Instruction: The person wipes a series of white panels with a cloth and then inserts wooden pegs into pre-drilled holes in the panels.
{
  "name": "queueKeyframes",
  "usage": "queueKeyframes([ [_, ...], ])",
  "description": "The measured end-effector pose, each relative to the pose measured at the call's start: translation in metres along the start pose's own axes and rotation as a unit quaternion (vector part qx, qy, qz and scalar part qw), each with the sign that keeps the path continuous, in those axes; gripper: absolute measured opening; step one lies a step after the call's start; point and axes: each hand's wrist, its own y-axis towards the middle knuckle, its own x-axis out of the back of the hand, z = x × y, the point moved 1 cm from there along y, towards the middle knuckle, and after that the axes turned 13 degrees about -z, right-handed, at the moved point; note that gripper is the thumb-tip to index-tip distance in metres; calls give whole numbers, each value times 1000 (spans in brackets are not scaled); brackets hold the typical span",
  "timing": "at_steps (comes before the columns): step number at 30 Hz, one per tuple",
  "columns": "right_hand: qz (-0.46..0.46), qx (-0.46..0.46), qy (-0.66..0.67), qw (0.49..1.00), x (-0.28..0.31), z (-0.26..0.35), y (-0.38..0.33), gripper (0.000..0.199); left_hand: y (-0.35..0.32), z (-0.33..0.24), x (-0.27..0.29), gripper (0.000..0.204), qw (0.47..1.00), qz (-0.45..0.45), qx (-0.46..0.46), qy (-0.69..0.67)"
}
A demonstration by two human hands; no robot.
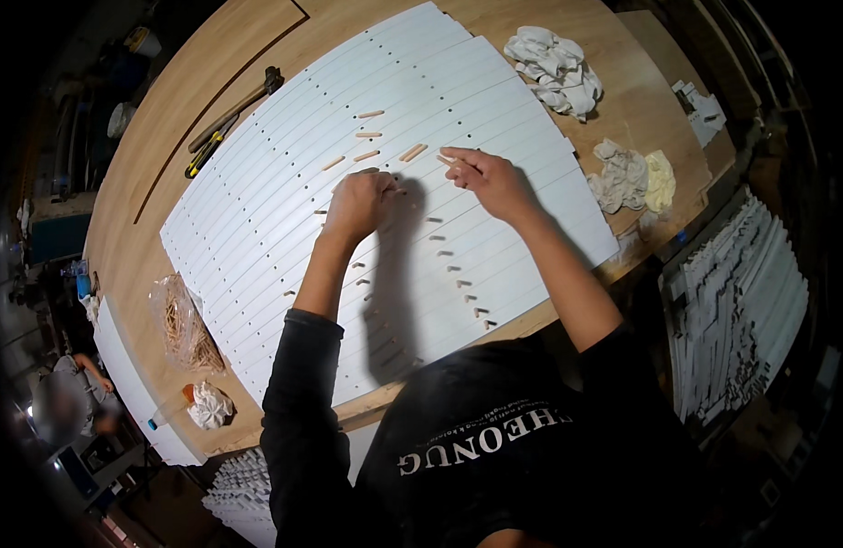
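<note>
Five loose wooden dowels [367, 135], two wads of white rags [555, 69], one hammer [234, 107], one bag of dowels [184, 326].

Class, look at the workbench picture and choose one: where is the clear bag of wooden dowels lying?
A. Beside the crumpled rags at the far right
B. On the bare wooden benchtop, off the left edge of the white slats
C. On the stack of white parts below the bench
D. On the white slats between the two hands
B: the clear bag of dowels lies on the bare wooden benchtop, just off the left edge of the white slats.
</note>
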Motion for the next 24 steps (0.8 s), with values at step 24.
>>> queueKeyframes([
  [24,43,217,-377,899,74,1,-29,14,8,-41,-15,30,988,76,-82,103],
])
